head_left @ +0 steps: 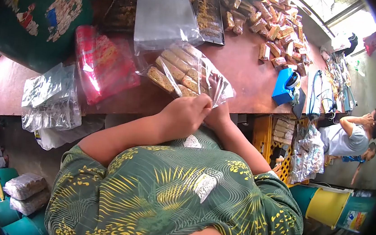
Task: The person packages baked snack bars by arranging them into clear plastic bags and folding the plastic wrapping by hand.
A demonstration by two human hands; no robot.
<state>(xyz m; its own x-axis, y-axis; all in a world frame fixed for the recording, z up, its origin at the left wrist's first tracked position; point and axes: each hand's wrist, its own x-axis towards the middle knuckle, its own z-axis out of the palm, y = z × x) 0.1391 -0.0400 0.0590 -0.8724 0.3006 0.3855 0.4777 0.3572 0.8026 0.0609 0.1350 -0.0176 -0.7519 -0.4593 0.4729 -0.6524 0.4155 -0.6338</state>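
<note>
A clear plastic bag of bars (181, 69) lies tilted at the near edge of the table, packed with several light-brown, speckled bars in rows. My left hand (192, 110) is closed in a fist on the near end of the bag, its fingers curled in. Close beside and partly behind it, my right hand (217, 116) is at the same end, its fingers mostly hidden by the left hand and the plastic. Loose, shiny film stands out from the bag's right side. Just beyond lies a stack of clear plastic bags (164, 15).
A dark baking tray (211, 18) lies under the clear bags. Red plastic bags (105, 64) and crumpled clear bags (52, 97) lie to the left, by a green drum (48, 13). Wrapped bars (278, 28) are heaped back right, near a blue tape dispenser (285, 86). A person (346, 137) sits far right.
</note>
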